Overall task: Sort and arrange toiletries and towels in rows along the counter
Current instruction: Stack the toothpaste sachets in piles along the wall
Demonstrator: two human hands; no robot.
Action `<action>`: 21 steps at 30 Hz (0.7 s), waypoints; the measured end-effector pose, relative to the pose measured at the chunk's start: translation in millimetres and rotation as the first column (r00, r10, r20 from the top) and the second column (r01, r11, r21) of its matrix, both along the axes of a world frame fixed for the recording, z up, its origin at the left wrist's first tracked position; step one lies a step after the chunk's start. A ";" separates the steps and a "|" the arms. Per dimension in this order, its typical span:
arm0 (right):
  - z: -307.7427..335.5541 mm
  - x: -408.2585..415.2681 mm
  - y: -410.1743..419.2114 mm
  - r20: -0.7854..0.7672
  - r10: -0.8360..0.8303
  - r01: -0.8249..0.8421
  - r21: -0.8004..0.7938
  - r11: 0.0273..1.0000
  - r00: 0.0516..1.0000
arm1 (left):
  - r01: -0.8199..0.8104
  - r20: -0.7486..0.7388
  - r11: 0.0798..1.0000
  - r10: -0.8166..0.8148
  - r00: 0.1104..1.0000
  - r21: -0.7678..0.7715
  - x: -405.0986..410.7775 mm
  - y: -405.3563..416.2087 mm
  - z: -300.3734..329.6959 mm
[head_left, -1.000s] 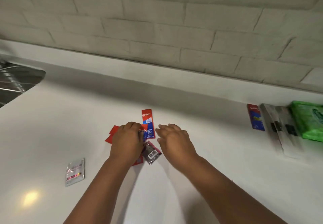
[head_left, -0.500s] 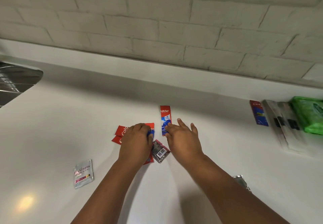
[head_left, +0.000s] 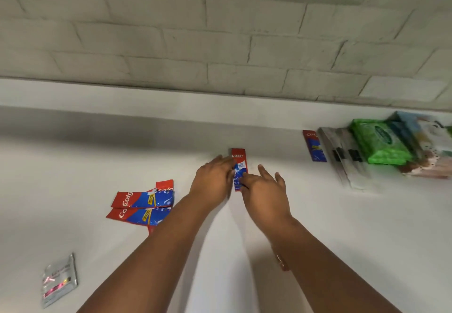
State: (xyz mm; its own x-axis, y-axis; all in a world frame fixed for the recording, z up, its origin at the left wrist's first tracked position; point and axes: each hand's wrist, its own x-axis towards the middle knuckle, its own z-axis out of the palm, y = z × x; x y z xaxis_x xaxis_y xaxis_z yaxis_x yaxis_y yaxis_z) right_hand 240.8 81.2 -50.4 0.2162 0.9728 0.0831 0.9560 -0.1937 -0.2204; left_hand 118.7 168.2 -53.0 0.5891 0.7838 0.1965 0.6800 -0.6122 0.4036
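My left hand (head_left: 212,182) and right hand (head_left: 265,190) meet at the middle of the frame over one toothpaste sachet (head_left: 239,166) that lies lengthwise on the white desk (head_left: 318,227), pointing toward the wall. The fingers of both hands are nearly straight and flat against its sides, touching it and curled round nothing; I seem to be nudging it square.

At the right edge a row is already laid: another toothpaste sachet (head_left: 314,145), clear wrapped packs (head_left: 342,156), a green wipes pack (head_left: 380,141) and blurred packets (head_left: 430,141) beyond. A wide gap separates that row from the sachet under my fingers.

Left of centre, a loose heap of toothpaste sachets (head_left: 144,205) lies crosswise and overlapping, unsorted. At lower left a silver sachet (head_left: 58,279) sits well apart. I see no towels. I judge the job under half done.
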 end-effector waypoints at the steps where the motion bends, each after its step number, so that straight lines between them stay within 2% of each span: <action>1: -0.2 7.2 -4.1 0.012 -0.005 0.005 0.001 1.000 1.000 | 0.020 -0.038 1.000 -0.019 0.999 0.010 8.0 2.5 -2.9; 9: -7.0 57.8 -20.1 0.051 -0.141 0.137 0.063 0.989 0.989 | 0.055 -0.130 0.998 -0.051 0.990 0.023 67.3 6.3 -10.6; 14: -10.7 91.7 -27.7 0.191 -0.140 0.111 0.154 0.982 0.972 | 0.100 -0.171 0.995 -0.096 0.981 0.018 114.5 16.9 -11.6; 16: -15.4 101.4 -30.5 0.177 -0.143 0.104 0.215 0.971 0.974 | 0.096 -0.170 0.995 -0.090 0.981 0.029 129.1 23.1 -11.8; 21: -25.5 118.5 -28.1 0.140 -0.203 0.165 0.241 0.956 0.969 | 0.118 -0.165 0.992 -0.110 0.980 0.041 157.2 36.0 -10.2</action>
